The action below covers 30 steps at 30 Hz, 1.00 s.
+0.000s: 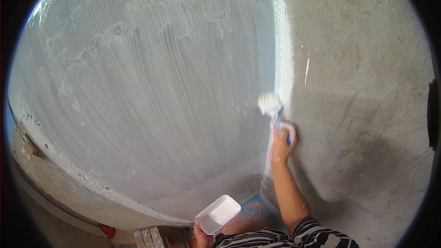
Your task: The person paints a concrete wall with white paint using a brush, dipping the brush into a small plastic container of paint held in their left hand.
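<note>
My right hand (281,143) grips the blue handle of a paintbrush (270,104), its wide pale bristles pointing up and slightly blurred. The brush head lies over the corner where a streaky, wet-looking painted wall (179,86) meets a bare grey plaster wall (351,75). Along that corner runs a band of white paint (284,48). Low in the picture, my left hand (203,236) holds a white rectangular plastic tray (220,213) by its near left edge. White paint or liquid seems to lie inside it. Paint specks dot my right forearm.
On the lower left, a beige electrical fitting (29,147) with cables is fixed near the painted wall's edge. A red object (108,230) and a paint-spattered wooden plank (149,237) are at the bottom. Beyond the tray is a blue, speckled surface (256,208) at the corner's foot.
</note>
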Available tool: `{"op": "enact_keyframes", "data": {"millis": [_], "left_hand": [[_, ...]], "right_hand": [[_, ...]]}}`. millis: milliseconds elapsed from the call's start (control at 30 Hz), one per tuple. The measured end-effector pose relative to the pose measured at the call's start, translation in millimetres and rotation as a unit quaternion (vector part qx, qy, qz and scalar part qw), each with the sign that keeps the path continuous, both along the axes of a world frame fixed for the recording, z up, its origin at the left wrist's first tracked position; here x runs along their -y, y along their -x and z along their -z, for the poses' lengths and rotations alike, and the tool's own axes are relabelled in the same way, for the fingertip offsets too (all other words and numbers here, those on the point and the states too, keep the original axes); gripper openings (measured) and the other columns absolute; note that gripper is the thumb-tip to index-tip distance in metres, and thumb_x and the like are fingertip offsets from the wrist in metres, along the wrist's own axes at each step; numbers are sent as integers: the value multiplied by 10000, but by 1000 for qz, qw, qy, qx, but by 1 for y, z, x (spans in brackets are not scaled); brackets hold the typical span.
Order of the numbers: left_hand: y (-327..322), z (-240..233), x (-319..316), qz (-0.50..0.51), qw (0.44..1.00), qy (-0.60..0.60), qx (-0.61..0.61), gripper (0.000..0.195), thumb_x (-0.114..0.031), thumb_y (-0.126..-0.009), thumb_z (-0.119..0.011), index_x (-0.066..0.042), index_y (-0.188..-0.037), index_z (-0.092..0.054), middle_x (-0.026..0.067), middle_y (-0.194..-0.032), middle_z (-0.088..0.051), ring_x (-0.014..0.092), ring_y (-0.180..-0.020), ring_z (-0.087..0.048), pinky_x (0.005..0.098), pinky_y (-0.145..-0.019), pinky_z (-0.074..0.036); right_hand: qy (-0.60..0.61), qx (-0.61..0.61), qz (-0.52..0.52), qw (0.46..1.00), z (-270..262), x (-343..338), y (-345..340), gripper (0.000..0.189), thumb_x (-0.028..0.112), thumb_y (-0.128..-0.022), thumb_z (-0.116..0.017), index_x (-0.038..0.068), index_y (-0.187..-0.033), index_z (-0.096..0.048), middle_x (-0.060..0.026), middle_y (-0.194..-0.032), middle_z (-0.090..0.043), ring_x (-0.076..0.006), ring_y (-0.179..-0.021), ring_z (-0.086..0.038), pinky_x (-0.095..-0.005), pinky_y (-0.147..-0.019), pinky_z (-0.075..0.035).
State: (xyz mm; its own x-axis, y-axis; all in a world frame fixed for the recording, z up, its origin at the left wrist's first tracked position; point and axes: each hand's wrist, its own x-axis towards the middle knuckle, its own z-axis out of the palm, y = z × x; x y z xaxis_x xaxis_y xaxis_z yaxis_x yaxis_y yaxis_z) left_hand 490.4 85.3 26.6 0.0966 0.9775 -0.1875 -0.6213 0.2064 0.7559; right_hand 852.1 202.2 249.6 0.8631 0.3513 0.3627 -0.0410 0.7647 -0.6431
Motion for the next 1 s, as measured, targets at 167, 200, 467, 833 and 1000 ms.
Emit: {"op": "enact_keyframes", "data": {"millis": [167, 200, 467, 833, 1000], "left_hand": [[-2, -9, -2, 17, 1000, 23, 2, 493, -452, -991, -424, -99, -1323, -513, 60, -1302, -587, 244, -1227, -538, 402, -1059, -402], [-1, -5, -3, 15, 1000, 16, 10, 498, -456, -988, -433, -98, -1324, -512, 60, -1300, -587, 245, -1225, -539, 401, -1058, -402], [5, 4, 3, 9, 1000, 7, -14, 512, -475, -979, -453, -120, -1347, -490, 60, -1310, -573, 252, -1241, -523, 409, -1063, -398], [-14, -13, -1, -21, 1000, 13, 13, 504, -487, -982, -451, -127, -1329, -511, 44, -1293, -584, 238, -1227, -530, 395, -1044, -412], [-14, -3, -2, -21, 999, 16, 20, 499, -477, -982, -441, -124, -1326, -511, 42, -1288, -586, 241, -1220, -536, 398, -1047, -409]], "right_hand": [[128, -124, 10, 984, 145, 5, 6, 82, -41, -920, -499, -19, -922, -579, -112, -1004, -611, -209, -928, -658, -311, -860, -553], [177, -200, 9, 964, 157, 5, 3, 94, -42, -926, -493, -18, -915, -583, -106, -999, -609, -194, -906, -653, -300, -843, -555], [71, -86, 6, 994, 36, 6, -9, 82, -12, -930, -534, 1, -890, -605, -73, -996, -596, -160, -888, -608, -284, -800, -533], [-216, 27, -46, 975, -205, -20, -38, 81, 20, -944, -538, -36, -992, -569, -112, -1002, -575, -223, -988, -612, -376, -966, -524], [-68, 1, -21, 997, -73, -15, -30, 72, 26, -937, -503, 5, -968, -565, -116, -1047, -574, -255, -1058, -588, -421, -1025, -474]]}}
